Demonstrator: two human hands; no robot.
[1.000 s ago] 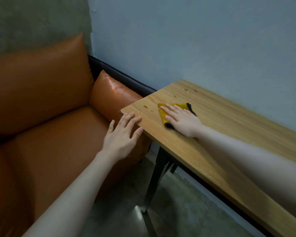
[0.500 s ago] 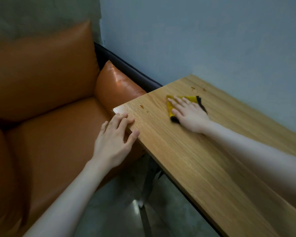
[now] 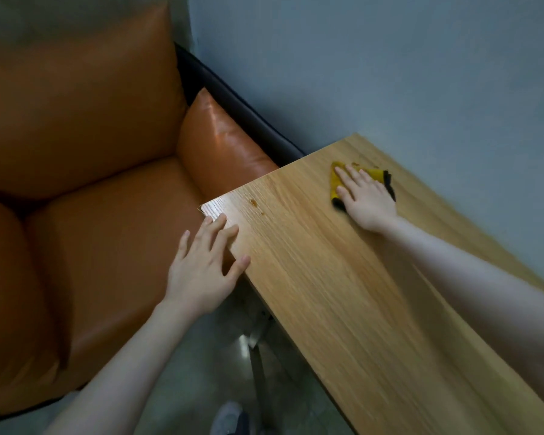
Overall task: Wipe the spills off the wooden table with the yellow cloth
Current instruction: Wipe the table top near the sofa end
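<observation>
The yellow cloth (image 3: 376, 174), with a dark edge, lies flat near the far end of the wooden table (image 3: 343, 293). My right hand (image 3: 366, 199) presses on it with fingers spread flat. A small brown spill (image 3: 355, 165) shows just beyond the cloth's far edge. Two more brown drops (image 3: 253, 202) sit near the table's left corner. My left hand (image 3: 204, 268) rests open on the table's near-left edge, fingers apart, holding nothing.
An orange leather sofa (image 3: 91, 199) stands directly left of the table, its armrest cushion (image 3: 220, 152) touching the table end. A blue-grey wall (image 3: 374, 73) runs along the table's far side. A metal table leg (image 3: 258, 356) and a shoe (image 3: 230, 417) show below.
My right hand has slid the cloth toward the far wall side of the table, up to the spots there. My left hand stays on the table's edge. The camera has tilted further down.
</observation>
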